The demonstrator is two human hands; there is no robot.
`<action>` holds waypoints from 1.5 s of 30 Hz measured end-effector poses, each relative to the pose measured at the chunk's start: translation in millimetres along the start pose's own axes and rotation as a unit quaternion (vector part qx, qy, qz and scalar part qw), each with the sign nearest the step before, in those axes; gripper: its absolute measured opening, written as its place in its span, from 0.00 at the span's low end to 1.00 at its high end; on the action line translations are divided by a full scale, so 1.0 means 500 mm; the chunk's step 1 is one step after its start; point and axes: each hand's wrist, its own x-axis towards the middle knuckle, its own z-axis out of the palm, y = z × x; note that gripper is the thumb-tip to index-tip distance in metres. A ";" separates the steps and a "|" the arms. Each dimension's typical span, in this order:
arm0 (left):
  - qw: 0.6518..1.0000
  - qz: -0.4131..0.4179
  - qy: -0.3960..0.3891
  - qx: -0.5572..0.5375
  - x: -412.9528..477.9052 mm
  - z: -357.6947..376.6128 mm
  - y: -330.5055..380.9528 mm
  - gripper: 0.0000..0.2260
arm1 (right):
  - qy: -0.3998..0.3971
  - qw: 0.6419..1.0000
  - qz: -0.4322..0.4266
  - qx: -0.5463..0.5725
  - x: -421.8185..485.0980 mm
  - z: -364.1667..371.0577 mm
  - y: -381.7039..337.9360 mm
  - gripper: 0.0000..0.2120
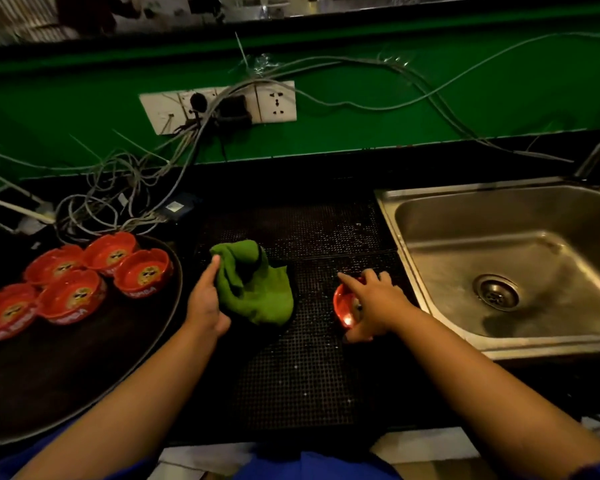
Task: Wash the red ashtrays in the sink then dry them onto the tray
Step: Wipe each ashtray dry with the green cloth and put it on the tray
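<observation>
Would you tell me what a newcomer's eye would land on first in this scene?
Five red ashtrays cluster on the dark tray at left. In the middle, the left hand holds a green cloth on the black mat. The right hand grips another ashtray beside the sink.

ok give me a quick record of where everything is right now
left hand: holds green cloth
right hand: grips red ashtray from above
red ashtray: on black mat, between cloth and sink
tray: five ashtrays, upright, at the left
sink: no ashtray visible inside
</observation>
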 end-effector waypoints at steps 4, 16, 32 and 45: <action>1.000 0.002 0.025 -0.009 0.008 -0.031 0.017 0.19 | 0.051 0.990 0.012 0.128 0.020 0.000 -0.003 0.45; 0.991 0.066 0.027 0.112 0.025 -0.040 0.020 0.12 | 0.294 0.811 -0.034 0.505 0.024 0.098 -0.051 0.51; 0.686 0.221 -0.240 0.650 0.065 0.139 -0.193 0.21 | 0.180 0.929 -0.025 0.323 -0.034 0.141 0.065 0.54; 0.451 0.412 -0.409 0.678 0.090 0.041 -0.157 0.24 | 0.215 0.918 -0.038 0.332 -0.025 0.157 0.067 0.53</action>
